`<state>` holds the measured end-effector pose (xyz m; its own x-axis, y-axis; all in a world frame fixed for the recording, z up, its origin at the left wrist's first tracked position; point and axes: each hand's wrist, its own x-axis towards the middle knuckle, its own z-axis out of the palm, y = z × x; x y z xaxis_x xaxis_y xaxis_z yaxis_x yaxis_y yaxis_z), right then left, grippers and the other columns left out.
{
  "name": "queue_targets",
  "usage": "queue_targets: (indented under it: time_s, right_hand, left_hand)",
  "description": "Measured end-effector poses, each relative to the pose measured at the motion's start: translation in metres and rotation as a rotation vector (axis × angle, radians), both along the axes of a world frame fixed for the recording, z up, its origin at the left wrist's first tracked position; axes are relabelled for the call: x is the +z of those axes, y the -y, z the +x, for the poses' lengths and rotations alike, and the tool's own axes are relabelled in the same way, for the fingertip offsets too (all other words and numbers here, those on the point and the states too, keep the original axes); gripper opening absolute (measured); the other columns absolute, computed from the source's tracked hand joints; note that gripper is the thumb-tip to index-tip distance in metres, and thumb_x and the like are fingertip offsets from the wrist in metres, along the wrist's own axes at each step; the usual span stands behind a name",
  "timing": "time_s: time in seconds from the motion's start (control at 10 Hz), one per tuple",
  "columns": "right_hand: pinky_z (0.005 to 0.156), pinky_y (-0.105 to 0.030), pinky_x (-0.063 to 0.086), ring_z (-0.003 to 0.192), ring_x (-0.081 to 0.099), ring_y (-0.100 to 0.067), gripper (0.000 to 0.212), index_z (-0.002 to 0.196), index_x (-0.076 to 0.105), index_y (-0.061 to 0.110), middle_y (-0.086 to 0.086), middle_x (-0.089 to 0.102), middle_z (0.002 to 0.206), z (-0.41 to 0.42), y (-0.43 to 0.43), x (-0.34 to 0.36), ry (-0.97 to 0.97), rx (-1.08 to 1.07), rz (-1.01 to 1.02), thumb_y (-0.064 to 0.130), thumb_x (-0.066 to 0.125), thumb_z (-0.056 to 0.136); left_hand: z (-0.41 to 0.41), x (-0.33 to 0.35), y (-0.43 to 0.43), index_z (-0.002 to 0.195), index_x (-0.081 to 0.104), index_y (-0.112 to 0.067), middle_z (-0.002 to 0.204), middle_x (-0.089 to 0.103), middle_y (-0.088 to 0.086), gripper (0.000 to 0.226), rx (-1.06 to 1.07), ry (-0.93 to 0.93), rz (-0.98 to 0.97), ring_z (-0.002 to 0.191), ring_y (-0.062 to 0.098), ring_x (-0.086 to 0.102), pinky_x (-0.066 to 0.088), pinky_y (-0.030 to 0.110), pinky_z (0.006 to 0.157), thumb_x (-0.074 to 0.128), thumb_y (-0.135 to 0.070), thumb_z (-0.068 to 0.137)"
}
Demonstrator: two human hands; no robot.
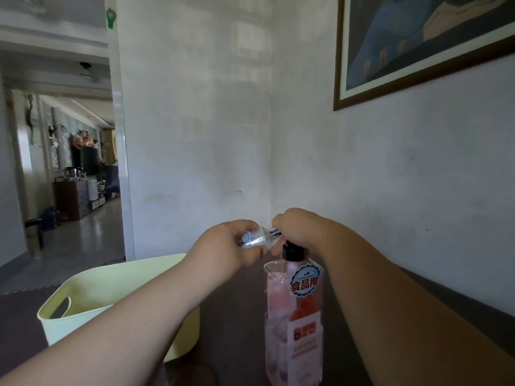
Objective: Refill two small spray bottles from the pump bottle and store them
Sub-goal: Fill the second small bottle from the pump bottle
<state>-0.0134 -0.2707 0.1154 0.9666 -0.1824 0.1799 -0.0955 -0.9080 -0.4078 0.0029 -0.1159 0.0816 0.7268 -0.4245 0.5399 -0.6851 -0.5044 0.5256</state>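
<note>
A small clear spray bottle (pixel 257 239) with a cartoon sticker lies sideways in the air, and my left hand (pixel 225 246) grips its body. My right hand (pixel 295 228) pinches the metal neck end of that bottle; whether a cap is on it is hidden by the fingers. Directly below stands the tall pump bottle (pixel 294 321), pink liquid inside, black collar, red and blue label. Its pump head is hidden behind my right hand. A second small bottle is not in sight.
A pale yellow plastic basket (pixel 83 299) with a cut-out handle stands on the dark table (pixel 239 330) to the left, partly under my left forearm. A white wall and a framed picture (pixel 418 45) lie ahead; an open doorway at left.
</note>
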Motion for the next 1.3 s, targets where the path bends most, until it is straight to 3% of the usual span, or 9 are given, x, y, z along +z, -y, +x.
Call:
queue_targets:
  time_s: [0.1, 0.4, 0.5, 0.6, 0.8, 0.9, 1.0, 1.2, 1.3]
  right_hand:
    - [0.064, -0.025, 0.042, 0.08, 0.057, -0.021, 0.024, 0.112, 0.06, 0.001, -0.014, 0.064, 0.107, 0.003, 0.003, -0.008, 0.0, 0.03, -0.109, 0.014, 0.06, 0.091]
    - [0.07, -0.028, 0.041, 0.09, 0.059, -0.023, 0.025, 0.117, 0.059, 0.002, -0.014, 0.062, 0.117, 0.008, -0.007, 0.005, -0.021, -0.028, -0.175, 0.01, 0.053, 0.094]
    - [0.076, -0.034, 0.052, 0.082, 0.061, -0.023, 0.029, 0.115, 0.059, 0.003, -0.013, 0.066, 0.103, 0.004, -0.005, 0.022, 0.029, 0.01, -0.027, 0.02, 0.042, 0.1]
    - [0.061, -0.03, 0.049, 0.063, 0.058, -0.02, 0.032, 0.106, 0.056, 0.007, -0.01, 0.064, 0.086, 0.002, -0.005, 0.037, 0.079, -0.001, 0.13, 0.028, 0.033, 0.102]
    - [0.06, -0.028, 0.043, 0.07, 0.057, -0.019, 0.039, 0.121, 0.055, 0.003, -0.012, 0.071, 0.099, 0.001, -0.009, 0.022, -0.078, -0.047, 0.188, 0.028, 0.032, 0.102]
    - [0.089, -0.04, 0.055, 0.09, 0.06, -0.029, 0.036, 0.128, 0.052, -0.002, -0.016, 0.059, 0.107, 0.013, -0.008, 0.009, -0.034, -0.054, 0.394, 0.015, 0.038, 0.1]
    - [0.097, -0.044, 0.052, 0.103, 0.061, -0.033, 0.037, 0.129, 0.051, -0.003, -0.023, 0.058, 0.125, 0.019, -0.008, 0.005, -0.032, -0.053, 0.407, 0.015, 0.039, 0.099]
    - [0.09, -0.041, 0.055, 0.09, 0.059, -0.026, 0.038, 0.127, 0.053, -0.001, -0.022, 0.062, 0.122, 0.018, -0.005, 0.008, -0.027, -0.021, 0.387, 0.022, 0.037, 0.101]
    - [0.063, -0.028, 0.046, 0.08, 0.062, -0.024, 0.044, 0.122, 0.054, 0.005, -0.013, 0.069, 0.089, 0.013, -0.006, 0.019, -0.001, -0.039, 0.377, 0.036, 0.03, 0.101]
  left_hand:
    - [0.0, -0.002, 0.0, 0.091, 0.066, -0.03, 0.089, 0.071, 0.0, 0.015, -0.021, 0.004, -0.034, 0.08, 0.017, 0.062, 0.038, 0.005, 0.058, 0.07, -0.024, 0.078]
    - [0.0, -0.003, 0.0, 0.107, 0.066, -0.025, 0.095, 0.068, -0.001, 0.03, -0.005, -0.03, -0.07, 0.083, 0.014, 0.059, 0.036, 0.001, 0.061, 0.071, -0.023, 0.078]
    - [-0.001, 0.003, 0.0, 0.108, 0.066, -0.025, 0.095, 0.069, -0.001, 0.031, -0.01, -0.045, -0.115, 0.087, 0.016, 0.062, 0.04, 0.01, 0.068, 0.071, -0.023, 0.077]
    - [-0.002, 0.01, 0.002, 0.11, 0.065, -0.026, 0.097, 0.068, -0.002, 0.033, -0.015, -0.049, -0.096, 0.087, 0.015, 0.061, 0.042, 0.015, 0.069, 0.071, -0.025, 0.077]
    - [-0.001, 0.01, -0.001, 0.105, 0.066, -0.027, 0.091, 0.069, -0.001, 0.028, -0.016, -0.028, -0.031, 0.082, 0.019, 0.061, 0.045, 0.022, 0.07, 0.07, -0.025, 0.077]
    - [-0.003, 0.006, -0.003, 0.101, 0.067, -0.025, 0.091, 0.07, 0.004, 0.022, -0.022, -0.023, 0.039, 0.081, 0.022, 0.061, 0.047, 0.026, 0.073, 0.069, -0.026, 0.078]
    - [-0.003, 0.002, -0.003, 0.101, 0.067, -0.025, 0.091, 0.069, 0.004, 0.022, -0.031, -0.031, 0.026, 0.076, 0.016, 0.055, 0.041, 0.022, 0.069, 0.068, -0.026, 0.079]
    - [-0.005, 0.009, -0.003, 0.106, 0.065, -0.024, 0.093, 0.068, 0.001, 0.027, -0.01, -0.004, 0.062, 0.078, 0.015, 0.055, 0.04, 0.019, 0.068, 0.068, -0.026, 0.08]
    - [-0.006, 0.018, -0.003, 0.111, 0.065, -0.023, 0.096, 0.067, 0.002, 0.032, -0.006, -0.013, 0.04, 0.081, 0.015, 0.056, 0.04, 0.019, 0.07, 0.069, -0.027, 0.079]
